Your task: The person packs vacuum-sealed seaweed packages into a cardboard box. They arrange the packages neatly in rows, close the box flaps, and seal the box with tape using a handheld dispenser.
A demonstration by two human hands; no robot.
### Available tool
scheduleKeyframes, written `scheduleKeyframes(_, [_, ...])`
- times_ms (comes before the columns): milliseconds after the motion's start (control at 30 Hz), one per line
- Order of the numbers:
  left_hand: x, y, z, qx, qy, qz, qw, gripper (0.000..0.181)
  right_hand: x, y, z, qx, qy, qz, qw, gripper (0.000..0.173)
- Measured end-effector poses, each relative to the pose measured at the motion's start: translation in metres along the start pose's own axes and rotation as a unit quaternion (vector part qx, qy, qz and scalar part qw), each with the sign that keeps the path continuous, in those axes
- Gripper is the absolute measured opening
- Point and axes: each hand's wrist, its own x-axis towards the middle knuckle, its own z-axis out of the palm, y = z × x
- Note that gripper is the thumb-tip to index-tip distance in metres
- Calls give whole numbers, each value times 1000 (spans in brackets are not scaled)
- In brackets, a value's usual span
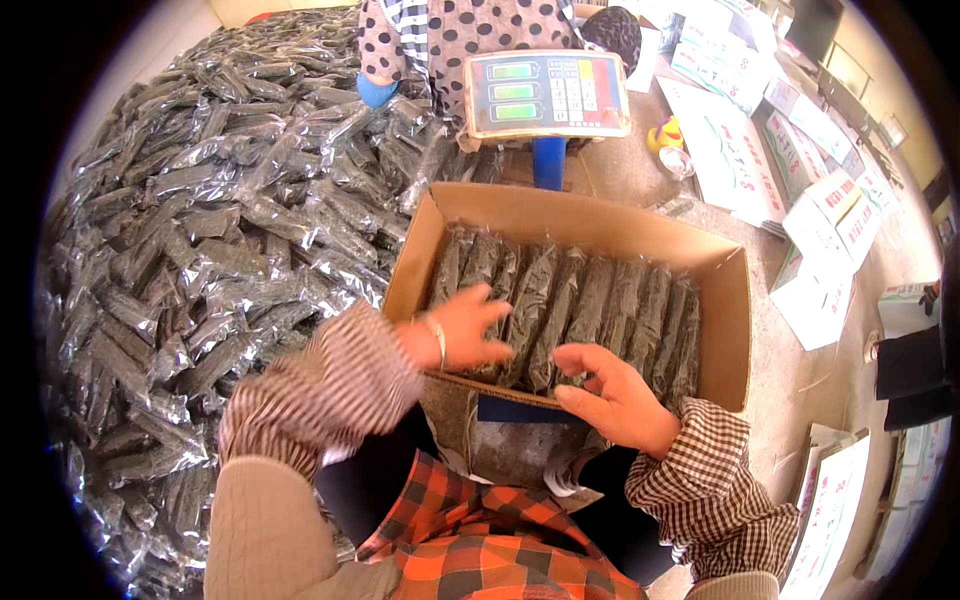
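An open cardboard box (589, 217) stands before me with a row of long, dark packets in clear plastic (531, 304) side by side in it. What the packets contain, I cannot tell. My left hand (466, 328), slightly blurred, is over the left part of the row with its fingers spread. At the box's near edge, my right hand (619, 394) hovers by the packets, thumb and fingers apart. Neither hand holds anything. The box partly covers a blue surface (525, 409) beneath it; behind rises a scale display (547, 94) on a blue post (550, 161).
A large heap of similar packets (247, 225) fills the left side. Beyond the scale is another person in a spotted garment (502, 26), with a blue-covered hand (377, 90). White printed cartons (832, 217) and a yellow toy duck (664, 135) lie to the right.
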Motion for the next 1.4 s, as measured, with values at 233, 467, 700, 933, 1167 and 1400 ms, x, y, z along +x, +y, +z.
scheduleKeyframes(233, [-60,13,2,-28,-14,138,990,59,14,23,7,-36,-50,87,994,35])
scheduleKeyframes(467, [-84,-25,6,28,3,63,998,58,41,46,20,-66,-75,135,986,36])
scheduleKeyframes(700, [-77,-42,22,74,-46,12,996,24,103,56,44,-274,-190,-34,942,37])
scheduleKeyframes(933, [-87,-34,33,108,-106,53,987,14,172,89,123,-458,-347,-53,817,21])
scheduleKeyframes(1167, [-92,-29,31,107,-141,40,983,15,142,127,115,-459,-291,-258,799,41])
scheduleKeyframes(1400, [-75,-23,19,72,-212,7,975,32,159,108,102,-525,-249,-97,808,39])
